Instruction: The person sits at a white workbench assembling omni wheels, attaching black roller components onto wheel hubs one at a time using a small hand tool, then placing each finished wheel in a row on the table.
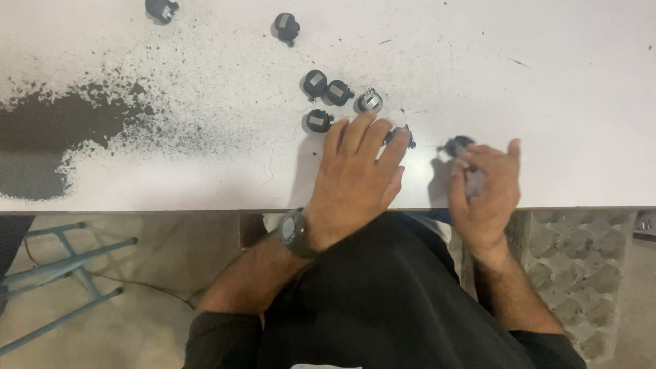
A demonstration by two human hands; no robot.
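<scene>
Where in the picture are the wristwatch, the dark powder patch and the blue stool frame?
wristwatch point(293, 231), head view, on its face.
dark powder patch point(48, 126), head view, on its dense middle.
blue stool frame point(68, 263), head view, on a leg.

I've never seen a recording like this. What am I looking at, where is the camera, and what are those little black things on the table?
There is no machine here: a seated person works with two bare hands, and the single camera sits on their head, looking down. The left hand, with a wristwatch, lies flat on the white table, fingertips touching a small black part. The right hand grips a similar small black part. More of these small round black pieces, some with light faces, lie scattered above the hands. Dark powder is spread over the table's left side. A blue metal frame stands on the floor.
</scene>
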